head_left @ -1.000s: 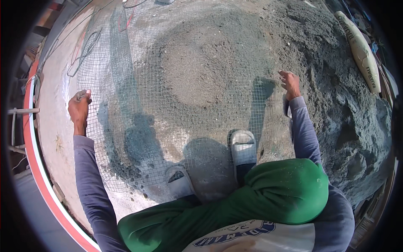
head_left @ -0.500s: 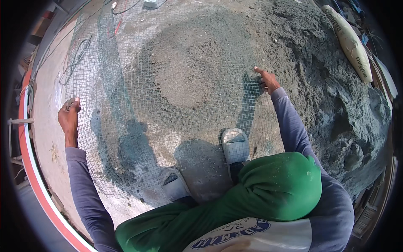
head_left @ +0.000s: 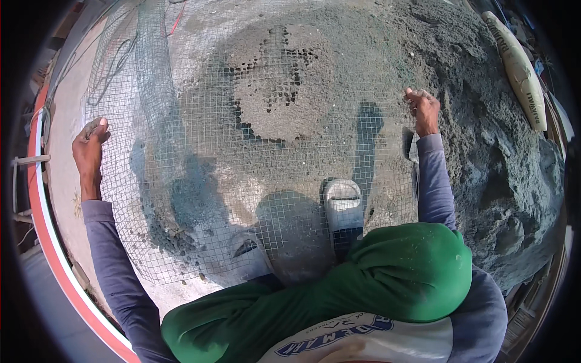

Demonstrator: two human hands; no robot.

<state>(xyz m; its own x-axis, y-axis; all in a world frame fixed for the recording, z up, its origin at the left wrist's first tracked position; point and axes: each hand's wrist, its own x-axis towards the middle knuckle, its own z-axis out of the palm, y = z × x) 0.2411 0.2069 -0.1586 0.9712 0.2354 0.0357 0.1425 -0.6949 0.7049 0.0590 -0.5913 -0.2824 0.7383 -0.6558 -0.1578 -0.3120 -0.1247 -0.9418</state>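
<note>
A wide sheet of green wire mesh spreads in front of me over the ground and my sandals. My left hand is closed on the mesh's left edge. At the right edge my right hand is closed too, with its fingers curled at the mesh's border. On the middle of the mesh lies a round patch of damp grey sand, broken by dark gaps where the wires show. Beneath it, seen through the mesh, is more sand.
A large grey sand heap rises at the right, with a long pale sack beyond it. A red and white edge curves along the left. My light sandals stand under the near part of the mesh.
My right hand has moved right and its pointing finger has curled in. My left hand has shifted slightly left and up. The sand patch on the mesh has opened into gaps.
</note>
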